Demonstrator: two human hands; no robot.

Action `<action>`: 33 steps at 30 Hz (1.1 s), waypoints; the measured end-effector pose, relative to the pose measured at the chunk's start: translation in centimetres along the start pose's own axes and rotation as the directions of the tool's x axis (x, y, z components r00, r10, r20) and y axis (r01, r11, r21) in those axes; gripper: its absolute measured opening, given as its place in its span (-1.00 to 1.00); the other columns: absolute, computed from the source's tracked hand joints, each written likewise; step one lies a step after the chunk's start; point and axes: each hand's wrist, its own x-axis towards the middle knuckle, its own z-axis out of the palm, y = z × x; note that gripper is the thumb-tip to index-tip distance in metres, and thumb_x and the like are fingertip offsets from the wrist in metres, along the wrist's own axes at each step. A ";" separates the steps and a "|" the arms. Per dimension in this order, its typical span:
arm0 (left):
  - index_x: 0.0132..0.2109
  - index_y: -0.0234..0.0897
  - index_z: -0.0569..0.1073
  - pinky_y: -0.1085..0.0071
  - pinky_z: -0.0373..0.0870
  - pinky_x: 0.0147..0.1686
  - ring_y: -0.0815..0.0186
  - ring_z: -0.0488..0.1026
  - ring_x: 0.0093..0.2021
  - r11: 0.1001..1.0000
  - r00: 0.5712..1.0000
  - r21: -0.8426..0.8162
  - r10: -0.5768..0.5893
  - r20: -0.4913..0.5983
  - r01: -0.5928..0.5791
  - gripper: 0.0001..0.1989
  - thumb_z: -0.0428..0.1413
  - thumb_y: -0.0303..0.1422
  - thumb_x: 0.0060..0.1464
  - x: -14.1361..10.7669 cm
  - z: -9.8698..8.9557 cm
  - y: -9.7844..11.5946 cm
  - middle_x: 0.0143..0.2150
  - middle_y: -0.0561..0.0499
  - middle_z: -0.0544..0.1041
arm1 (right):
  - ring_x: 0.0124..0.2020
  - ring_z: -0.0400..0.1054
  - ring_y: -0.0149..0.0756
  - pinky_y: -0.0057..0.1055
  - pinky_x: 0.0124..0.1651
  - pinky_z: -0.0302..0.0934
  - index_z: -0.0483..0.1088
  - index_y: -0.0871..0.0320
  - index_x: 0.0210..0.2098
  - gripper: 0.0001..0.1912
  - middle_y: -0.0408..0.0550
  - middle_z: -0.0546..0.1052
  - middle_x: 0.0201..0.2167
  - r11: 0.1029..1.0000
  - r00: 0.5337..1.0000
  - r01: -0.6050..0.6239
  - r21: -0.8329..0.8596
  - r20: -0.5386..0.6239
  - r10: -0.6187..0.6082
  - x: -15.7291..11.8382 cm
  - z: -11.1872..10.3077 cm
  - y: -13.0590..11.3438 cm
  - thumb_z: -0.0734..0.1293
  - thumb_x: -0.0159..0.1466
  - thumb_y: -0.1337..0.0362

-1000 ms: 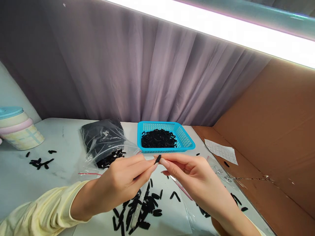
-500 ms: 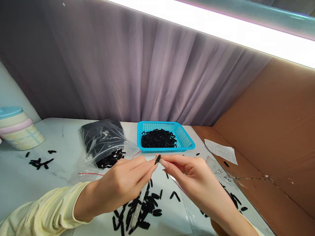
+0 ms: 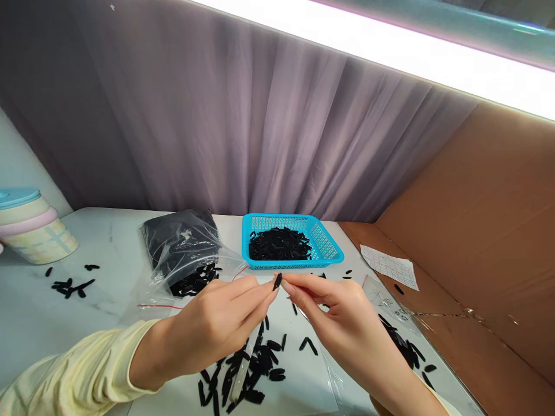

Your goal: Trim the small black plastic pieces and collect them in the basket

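Note:
A small black oblong piece [image 3: 277,281] is pinched at the fingertips of my left hand [image 3: 221,323], whose fingers are closed. From the other side, the thumb and index finger of my right hand [image 3: 336,315] close on the same piece. Under my hands, a loose heap of similar black pieces [image 3: 262,363] lies on a white sheet, with a pale narrow strip [image 3: 240,375] across it. Beyond my fingertips stands a blue perforated basket [image 3: 332,254] holding many black pieces. The exact kind of these pieces cannot be made out.
A clear zip bag [image 3: 180,234] of black material lies behind my left hand. At far left stands a pastel cup [image 3: 41,240] with a blue lid, near scattered black pieces [image 3: 71,287]. A printed paper [image 3: 389,267] rests by the brown board [image 3: 472,231] on the right.
My right forearm and wrist have shifted slightly, uncovering more black pieces at the right. The pinched piece has turned a little; my left hand stays in place.

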 end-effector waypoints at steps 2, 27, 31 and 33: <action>-0.17 -0.35 0.42 0.51 0.20 -0.58 0.44 0.32 -0.53 1.000 1.000 -0.011 -0.006 0.004 0.006 -0.81 -0.08 -0.52 0.21 0.1 0.0 0.0 -0.52 0.07 0.37 | -0.55 0.32 -0.36 -0.50 -0.50 0.17 0.50 0.16 -0.34 -0.73 -0.16 0.47 -0.59 1.000 1.000 0.020 -0.024 -0.013 -0.020 -0.2 0.1 0.1 0.16 0.31 0.32; -0.60 -0.33 0.41 0.58 0.08 -0.69 0.51 0.11 -0.64 0.619 0.830 -0.554 -0.382 0.406 0.556 -0.66 0.04 -0.40 0.13 3.4 -2.9 -0.1 -0.67 0.14 0.22 | -0.55 0.44 -0.40 -0.53 -0.42 0.33 0.50 0.12 -0.17 -0.77 -0.18 0.59 -0.50 0.985 0.983 0.173 0.021 0.050 -0.174 0.3 -1.7 0.2 0.25 0.25 0.39; -0.64 -0.34 0.31 0.56 -0.08 -0.74 0.56 0.00 -0.70 0.315 0.637 -0.555 -0.422 0.645 0.770 -0.58 0.03 -0.25 0.13 3.4 -3.0 -0.4 -0.70 0.17 0.14 | -0.41 0.53 -0.35 -0.54 -0.35 0.41 0.50 0.10 -0.22 -0.75 -0.16 0.63 -0.33 0.961 0.961 0.273 0.045 -0.054 -0.271 0.1 -1.3 0.3 0.25 0.22 0.48; -0.63 -0.34 0.29 0.55 -0.13 -0.74 0.57 -0.03 -0.72 0.193 0.562 -0.532 -0.392 0.728 0.824 -0.57 0.04 -0.21 0.12 3.5 -2.9 -0.6 -0.72 0.20 0.10 | -0.30 0.54 -0.31 -0.54 -0.26 0.43 0.50 0.13 -0.24 -0.74 -0.11 0.62 -0.25 0.940 0.933 0.342 0.004 -0.116 -0.340 0.0 -1.0 0.3 0.26 0.20 0.52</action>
